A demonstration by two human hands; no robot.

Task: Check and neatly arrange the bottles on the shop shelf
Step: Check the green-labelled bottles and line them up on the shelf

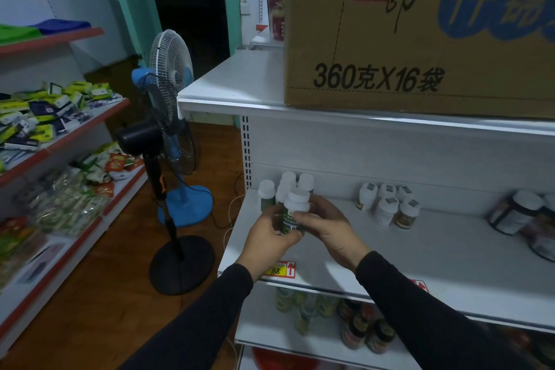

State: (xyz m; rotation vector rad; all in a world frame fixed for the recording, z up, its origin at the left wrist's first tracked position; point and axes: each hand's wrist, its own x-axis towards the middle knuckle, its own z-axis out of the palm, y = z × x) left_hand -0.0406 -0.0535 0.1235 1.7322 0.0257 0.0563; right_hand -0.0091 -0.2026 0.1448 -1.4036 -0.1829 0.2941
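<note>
- Above the middle white shelf (375, 249), near its left end, a white-capped bottle with a green label (295, 210) is held upright in both hands, clear of the shelf surface.
- The left hand (267, 237) curls round the bottle's lower left side, thumb across the label.
- The right hand (324, 227) grips the bottle from the right, fingers wrapped behind it and thumb on the front.
- Both arms wear dark long sleeves.
- Just behind the held bottle, at the shelf's back left corner, stands a small cluster of matching white-capped bottles (283, 186), upright and close together.
- To the right of the held bottle, well apart from it, a group of five white bottles with grey-topped caps (387, 204) stands on the same shelf; the front ones carry amber labels.
- Farther right, at the frame's edge, are larger dark jars with pale lids (516, 213), blurred.
- A yellow and red price tag (282, 270) sits on the shelf's front lip, below the left hand.
- On the top shelf above rests a big brown cardboard box (420, 30) printed with black characters.
- The shelf below holds small yellowish and dark bottles (336, 318).
- Left of the shelf unit, on a brown wooden floor, stand a blue fan (171, 75) and a black fan (141, 137).
- Beyond the fans, red-edged shelves (75, 135) carry packets of goods.
</note>
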